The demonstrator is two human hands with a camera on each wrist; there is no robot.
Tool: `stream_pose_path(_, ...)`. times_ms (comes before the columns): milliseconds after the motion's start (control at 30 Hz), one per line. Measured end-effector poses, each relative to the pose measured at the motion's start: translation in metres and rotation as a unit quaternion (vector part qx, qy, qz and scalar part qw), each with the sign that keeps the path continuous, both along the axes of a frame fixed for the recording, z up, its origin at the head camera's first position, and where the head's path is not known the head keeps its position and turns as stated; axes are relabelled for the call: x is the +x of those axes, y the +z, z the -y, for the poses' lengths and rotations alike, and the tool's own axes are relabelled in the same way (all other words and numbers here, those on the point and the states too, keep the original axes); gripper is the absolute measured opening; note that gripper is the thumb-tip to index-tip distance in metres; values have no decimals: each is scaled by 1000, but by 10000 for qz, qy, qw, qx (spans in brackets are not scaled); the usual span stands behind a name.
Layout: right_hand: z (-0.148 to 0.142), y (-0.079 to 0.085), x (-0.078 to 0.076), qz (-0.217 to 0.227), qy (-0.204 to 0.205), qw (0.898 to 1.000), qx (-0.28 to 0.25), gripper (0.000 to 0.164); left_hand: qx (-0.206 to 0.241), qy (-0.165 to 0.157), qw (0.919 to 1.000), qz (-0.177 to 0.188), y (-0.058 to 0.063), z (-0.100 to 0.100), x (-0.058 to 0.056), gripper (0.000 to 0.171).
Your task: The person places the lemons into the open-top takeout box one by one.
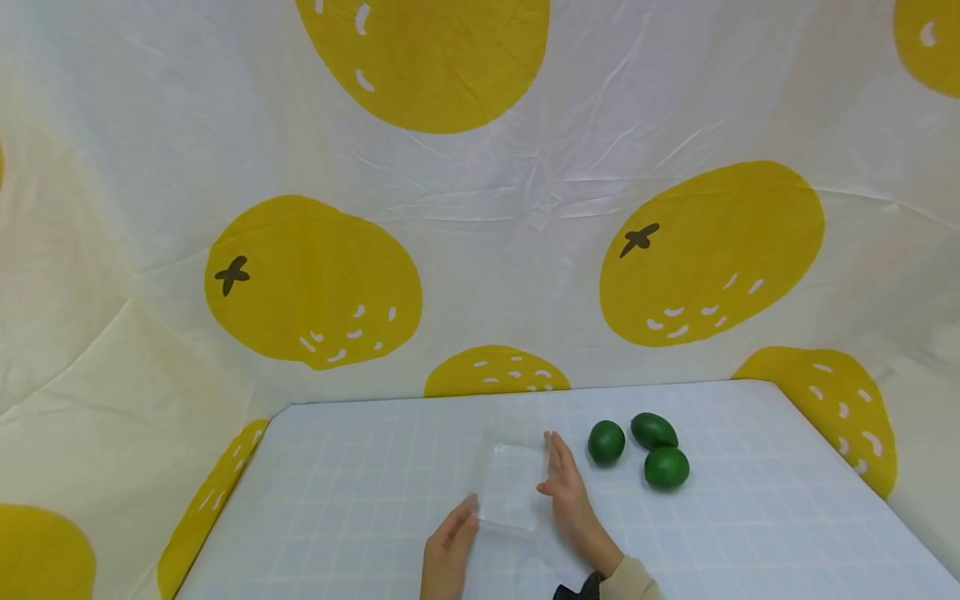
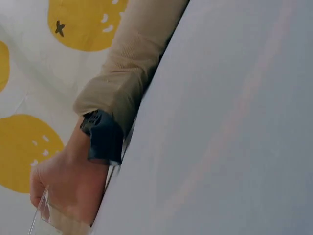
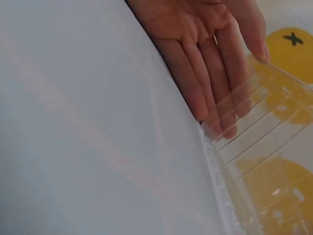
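A clear plastic container (image 1: 512,487) sits between both hands at the middle of the table, its rim and base faintly outlined. My left hand (image 1: 450,540) grips its near left corner. Seen from across in the right wrist view, the left hand (image 3: 210,63) has its thumb at the rim of the ribbed container (image 3: 264,132) and its fingers along the wall. On the other side, my right hand (image 1: 573,500) rests with fairly straight fingers against the right edge, thumb spread. The left wrist view shows the right hand (image 2: 73,188) partly behind a clear edge.
Beyond the right hand lie three dark green oval fruits: one on the left (image 1: 606,442), one behind (image 1: 654,431) and one in front (image 1: 667,467). A white checked cloth (image 1: 360,492) covers the table. Curtains with yellow fruit prints (image 1: 517,275) enclose the back and sides.
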State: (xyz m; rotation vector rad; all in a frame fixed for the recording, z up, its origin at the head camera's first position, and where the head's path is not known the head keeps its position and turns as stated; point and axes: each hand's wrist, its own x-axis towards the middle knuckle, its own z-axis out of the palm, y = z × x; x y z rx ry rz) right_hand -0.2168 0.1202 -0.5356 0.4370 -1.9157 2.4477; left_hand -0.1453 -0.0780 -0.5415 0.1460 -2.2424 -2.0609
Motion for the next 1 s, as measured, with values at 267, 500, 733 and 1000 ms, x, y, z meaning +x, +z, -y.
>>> stream_pose_path(267, -10, 2, -13, 118, 147, 9997, 172, 79, 302, 17, 9988, -381, 4, -26, 6, 45)
stream_pose_path(500, -16, 4, -16, 335, 208, 9989, 236, 70, 305, -343, 9988, 180, 10, -30, 7, 60)
stream_pose_path(733, -16, 6, -12, 601, 151, 9975, 332, 65, 215, -418, 9976, 512, 12, -30, 10, 67)
stream_pose_path(1000, -15, 11, -13, 890, 55, 9940, 632, 61, 31, -252, 9964, 806, 15, -32, 10, 66)
